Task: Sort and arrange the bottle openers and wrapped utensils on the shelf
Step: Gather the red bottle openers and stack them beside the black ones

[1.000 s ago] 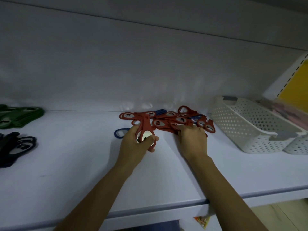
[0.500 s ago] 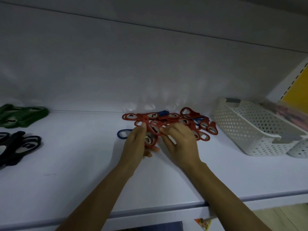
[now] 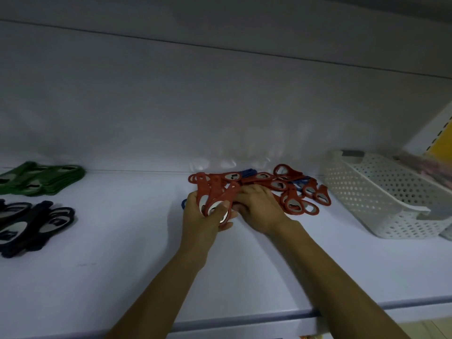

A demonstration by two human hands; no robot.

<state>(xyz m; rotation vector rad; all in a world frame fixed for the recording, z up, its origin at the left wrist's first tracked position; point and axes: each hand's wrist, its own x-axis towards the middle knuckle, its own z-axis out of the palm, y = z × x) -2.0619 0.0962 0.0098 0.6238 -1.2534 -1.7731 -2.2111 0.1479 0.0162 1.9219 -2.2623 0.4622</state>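
Note:
A loose heap of red bottle openers [image 3: 291, 189] lies mid-shelf by the back wall, with blue openers [image 3: 248, 172] partly buried in it. My left hand [image 3: 203, 216] grips a small fanned bunch of red openers [image 3: 212, 192], handles pointing away from me. My right hand [image 3: 259, 209] sits right beside it, fingers curled at the bunch's right edge; what they hold is hidden. Another blue opener [image 3: 184, 203] peeks out behind my left hand. A stack of green openers [image 3: 46, 177] and a group of black openers [image 3: 31, 221] lie at the far left.
A white perforated basket [image 3: 376, 196] stands on the right of the white shelf [image 3: 122, 265], with wrapped items [image 3: 425, 165] showing behind its rim. A second basket edge [image 3: 446, 232] shows at the far right. The shelf's front lip runs across the bottom.
My right hand left the red heap and came over to my left hand. The bunch in my left hand grew from one red opener to a few, fanned out.

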